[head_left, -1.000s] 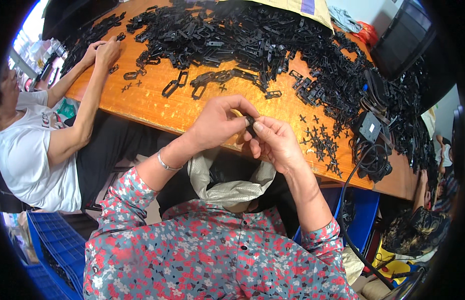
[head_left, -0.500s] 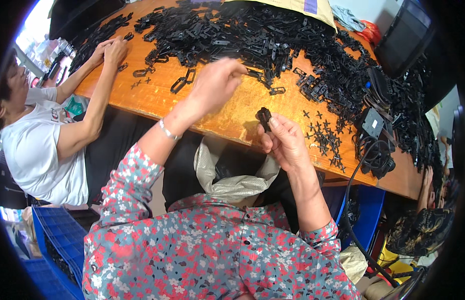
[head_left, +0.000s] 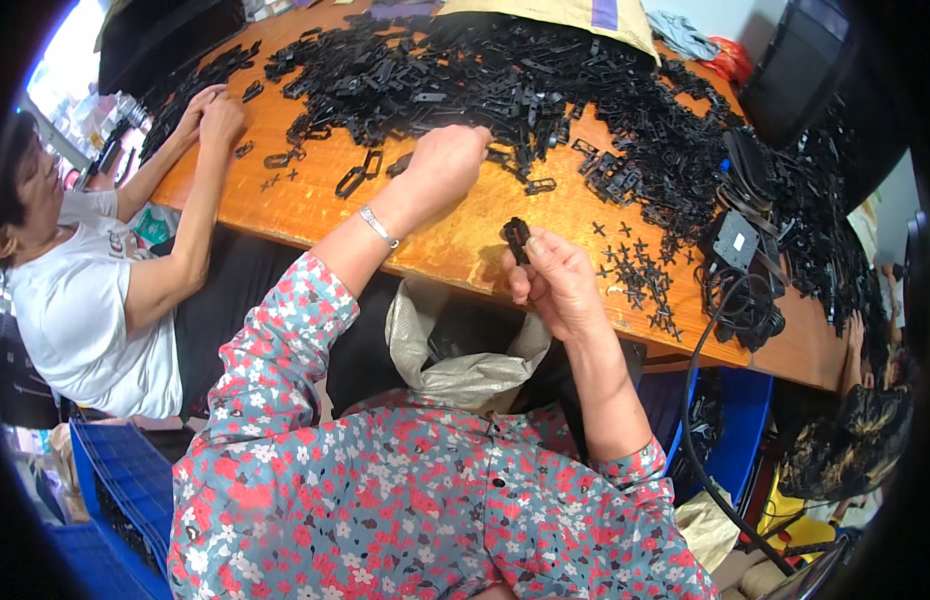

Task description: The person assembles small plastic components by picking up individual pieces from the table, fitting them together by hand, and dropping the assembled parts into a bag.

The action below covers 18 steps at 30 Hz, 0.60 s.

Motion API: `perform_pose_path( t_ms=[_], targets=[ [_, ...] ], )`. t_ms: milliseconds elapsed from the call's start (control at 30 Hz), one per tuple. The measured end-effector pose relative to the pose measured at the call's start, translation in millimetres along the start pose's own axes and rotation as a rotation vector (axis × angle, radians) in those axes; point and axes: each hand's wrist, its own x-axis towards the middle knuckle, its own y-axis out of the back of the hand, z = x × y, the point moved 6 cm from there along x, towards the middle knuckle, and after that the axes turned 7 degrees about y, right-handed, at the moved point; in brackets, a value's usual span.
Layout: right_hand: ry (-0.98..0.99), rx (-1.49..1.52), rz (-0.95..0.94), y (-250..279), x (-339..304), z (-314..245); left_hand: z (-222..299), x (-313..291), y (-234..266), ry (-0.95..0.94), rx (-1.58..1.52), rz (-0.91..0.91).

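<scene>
My right hand (head_left: pixel 560 285) pinches a small black plastic clip-like part (head_left: pixel 516 240) upright between thumb and fingers, just above the table's near edge. My left hand (head_left: pixel 443 168), a silver bracelet at its wrist, reaches over the front of a big heap of black plastic parts (head_left: pixel 465 85). Its fingers are curled together and point away from me, so whatever they grip is hidden. Beside it on the left lie loose black oblong frames (head_left: pixel 359 175); another black frame (head_left: pixel 541 186) lies to its right.
Small black cross-shaped pieces (head_left: pixel 640 270) lie scattered right of my right hand. Behind them stands a black device (head_left: pixel 735 240) with a cable. A pale woven sack (head_left: pixel 465 375) hangs open below the wooden table's edge (head_left: pixel 440 268). At left a person in white (head_left: pixel 95 290) handles parts.
My left hand has shifted slightly right and down, and its blur is gone. The right hand still holds the black part, a little further left in view.
</scene>
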Motion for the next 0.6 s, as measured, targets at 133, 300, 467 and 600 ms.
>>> perform_pose_path(
  t_ms=[133,300,467,600],
  targets=[
    [-0.043,-0.007,0.072,3,-4,1,16,13,-11,-0.026,0.085,-0.003],
    [-0.062,-0.021,-0.005,-5,0,8,22,-13,14,0.070,0.110,-0.028],
    [0.051,-0.018,0.029,3,2,9,27,-28,16,0.033,0.018,0.066],
    [0.077,-0.034,0.032,4,0,3,18,-33,23,0.096,-0.140,0.135]
  ],
)
